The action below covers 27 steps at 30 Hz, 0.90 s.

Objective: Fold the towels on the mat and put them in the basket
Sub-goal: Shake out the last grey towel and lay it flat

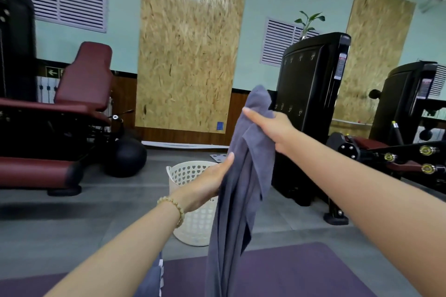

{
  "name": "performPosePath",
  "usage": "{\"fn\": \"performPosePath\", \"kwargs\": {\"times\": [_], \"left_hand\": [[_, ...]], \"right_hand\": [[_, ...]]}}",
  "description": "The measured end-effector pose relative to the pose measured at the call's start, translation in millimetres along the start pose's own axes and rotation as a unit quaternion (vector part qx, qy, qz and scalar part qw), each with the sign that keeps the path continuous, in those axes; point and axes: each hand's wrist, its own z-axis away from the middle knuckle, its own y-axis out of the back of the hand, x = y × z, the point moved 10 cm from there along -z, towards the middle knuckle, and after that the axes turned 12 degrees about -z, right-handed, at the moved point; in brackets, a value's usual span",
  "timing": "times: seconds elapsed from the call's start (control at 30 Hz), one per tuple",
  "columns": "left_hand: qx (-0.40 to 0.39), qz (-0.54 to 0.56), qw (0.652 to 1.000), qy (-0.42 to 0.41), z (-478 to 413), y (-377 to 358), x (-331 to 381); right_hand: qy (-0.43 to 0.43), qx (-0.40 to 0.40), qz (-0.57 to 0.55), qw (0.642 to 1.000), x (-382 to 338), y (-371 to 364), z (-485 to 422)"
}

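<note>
A grey-blue towel (239, 195) hangs bunched and vertical in front of me, reaching down past the purple mat (301, 270). My right hand (272, 125) grips it near the top, thumb laid across the cloth. Lower down, my left hand (207, 183) holds its left edge, fingers hidden behind the fabric; a bead bracelet is on that wrist. Beyond the mat, a cream perforated basket (188, 176) stands on the grey floor, partly hidden by my left hand and the towel. Part of another bluish cloth (152, 279) shows at the bottom under my left forearm.
Dark red gym benches (79, 94) and a black ball (128, 157) stand at the left. A black weight machine (311, 108) rises right behind the towel, with another machine (407, 113) farther right. Grey floor tiles lie between the mat and the wall.
</note>
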Motion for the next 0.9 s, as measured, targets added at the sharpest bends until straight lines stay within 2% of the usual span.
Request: {"fn": "performPosePath", "kwargs": {"times": [0.13,0.3,0.4,0.5,0.63,0.73,0.9], "left_hand": [[0.001,-0.033,0.999,-0.037,4.2,1.0,12.0],[0.110,-0.026,0.985,-0.130,-3.8,36.1,74.0],[0.093,-0.016,0.984,-0.149,-8.2,46.7,111.2],[0.071,-0.071,0.985,-0.138,-24.8,38.9,117.2],[0.080,-0.151,0.982,-0.081,-67.8,7.4,50.1],[0.076,-0.200,0.977,-0.026,-109.1,-30.7,-36.4],[0.020,-0.221,0.972,0.080,-186.6,-115.4,-195.7]], "right_hand": [[0.061,0.091,-0.009,0.994,-32.5,45.2,-12.4],[0.081,0.145,0.027,0.986,-65.0,89.1,-9.3],[0.057,0.147,0.037,0.987,-67.4,101.4,-7.2],[0.032,0.160,0.029,0.986,-47.2,119.8,-11.4],[-0.044,0.174,0.050,0.983,35.7,159.6,-20.0],[-0.119,0.178,0.048,0.976,131.4,199.2,-27.0],[-0.243,0.212,0.056,0.945,304.8,278.2,-38.9]]}}
